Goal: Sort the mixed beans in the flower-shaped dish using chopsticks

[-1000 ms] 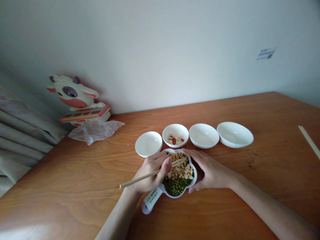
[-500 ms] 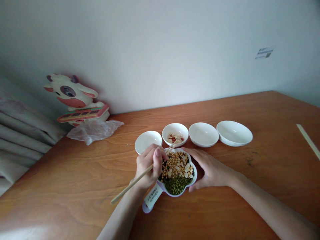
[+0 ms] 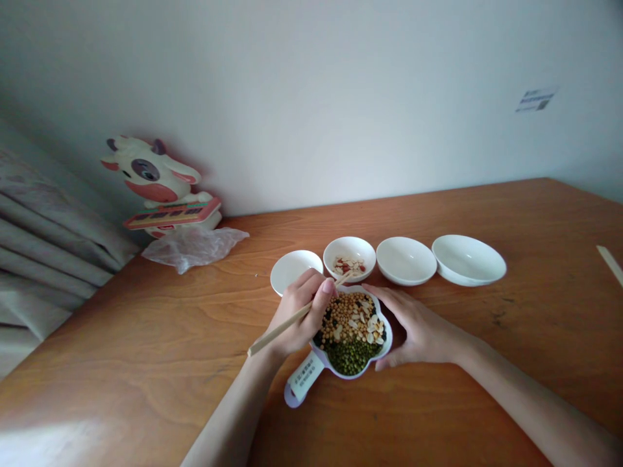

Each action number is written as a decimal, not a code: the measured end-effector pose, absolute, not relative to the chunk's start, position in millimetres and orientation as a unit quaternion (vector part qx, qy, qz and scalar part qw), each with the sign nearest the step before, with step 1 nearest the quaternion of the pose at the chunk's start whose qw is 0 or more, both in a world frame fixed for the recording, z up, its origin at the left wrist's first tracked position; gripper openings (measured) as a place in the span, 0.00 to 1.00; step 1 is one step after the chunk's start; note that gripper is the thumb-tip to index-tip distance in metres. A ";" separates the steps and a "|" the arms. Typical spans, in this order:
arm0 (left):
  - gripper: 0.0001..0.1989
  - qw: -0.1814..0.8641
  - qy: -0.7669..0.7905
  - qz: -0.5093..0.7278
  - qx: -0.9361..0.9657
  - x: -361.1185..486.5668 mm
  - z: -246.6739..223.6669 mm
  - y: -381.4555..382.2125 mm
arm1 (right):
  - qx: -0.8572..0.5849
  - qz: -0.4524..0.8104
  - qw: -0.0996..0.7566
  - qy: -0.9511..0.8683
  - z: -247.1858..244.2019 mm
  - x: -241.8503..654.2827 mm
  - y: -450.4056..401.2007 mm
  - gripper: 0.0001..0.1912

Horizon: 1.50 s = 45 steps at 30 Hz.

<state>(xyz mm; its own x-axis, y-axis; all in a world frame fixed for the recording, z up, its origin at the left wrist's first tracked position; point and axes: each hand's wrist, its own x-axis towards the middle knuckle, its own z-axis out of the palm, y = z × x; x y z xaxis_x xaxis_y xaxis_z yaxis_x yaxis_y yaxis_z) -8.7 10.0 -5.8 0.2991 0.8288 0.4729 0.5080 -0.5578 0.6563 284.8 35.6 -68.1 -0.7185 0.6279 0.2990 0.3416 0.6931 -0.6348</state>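
My left hand [image 3: 306, 308] pinches a pair of wooden chopsticks [image 3: 280, 334] above the left side of a flower-shaped, handled dish [image 3: 304, 379]. Their tips reach the near rim of a small white bowl [image 3: 331, 253] with reddish-skinned, pale flaky bits [image 3: 349, 266] in it. Green beans [image 3: 353, 355], yellow beans [image 3: 346, 310], some dark beans and pale peanut halves [image 3: 376, 329] fill the dish. My right hand [image 3: 413, 327] curves around the dish's right side, with fingertips at the far rim and thumb at the near one. Whether the chopsticks grip anything is too small to tell.
Three more white bowls stand in the row: a left bowl [image 3: 292, 269], a third bowl [image 3: 406, 259] and a right bowl [image 3: 470, 259]. A cow-shaped toy keyboard [image 3: 170, 214] and a clear plastic bag [image 3: 195, 246] are at the back left. A pale stick [image 3: 610, 263] lies far right.
The camera view has shifted slightly, so everything sits further right. The chopsticks' rear end has swung up and toward the right; their tips stay by the second bowl. My right hand keeps its place.
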 end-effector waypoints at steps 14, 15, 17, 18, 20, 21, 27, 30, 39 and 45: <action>0.23 0.249 0.285 0.282 0.882 -8.9 -2.1 5.7 | -0.284 0.263 0.254 -0.886 -73.3 287.0 35.2 0.73; 0.23 0.246 0.281 0.279 0.885 -8.6 -2.6 5.5 | -0.284 0.263 0.252 -0.887 -73.0 286.8 35.3 0.73; 0.22 0.240 0.275 0.275 0.889 -8.1 -3.3 4.6 | -0.285 0.261 0.250 -0.888 -72.9 286.5 35.6 0.72; 0.20 0.239 0.275 0.275 0.890 -7.9 -3.4 3.9 | -0.286 0.260 0.250 -0.888 -73.2 286.5 35.7 0.72; 0.18 0.237 0.276 0.276 0.890 -7.3 -3.2 2.3 | -0.286 0.258 0.251 -0.888 -74.3 286.9 35.8 0.72; 0.18 0.237 0.278 0.276 0.889 -7.2 -3.0 1.4 | -0.287 0.259 0.250 -0.888 -75.0 287.2 35.7 0.72; 0.20 0.264 0.304 0.259 0.878 -7.5 5.8 4.2 | -0.296 0.267 0.244 -0.884 -75.4 288.2 35.3 0.73; 0.21 0.284 0.347 0.232 0.863 -5.8 24.7 14.3 | -0.293 0.272 0.245 -0.883 -73.6 287.5 35.1 0.72; 0.26 0.358 0.345 0.099 0.862 7.7 78.1 47.8 | -0.286 0.272 0.246 -0.885 -71.8 286.0 36.3 0.72; 0.26 0.360 0.312 0.125 0.870 7.5 81.3 53.3 | -0.285 0.264 0.248 -0.887 -72.8 286.4 37.8 0.74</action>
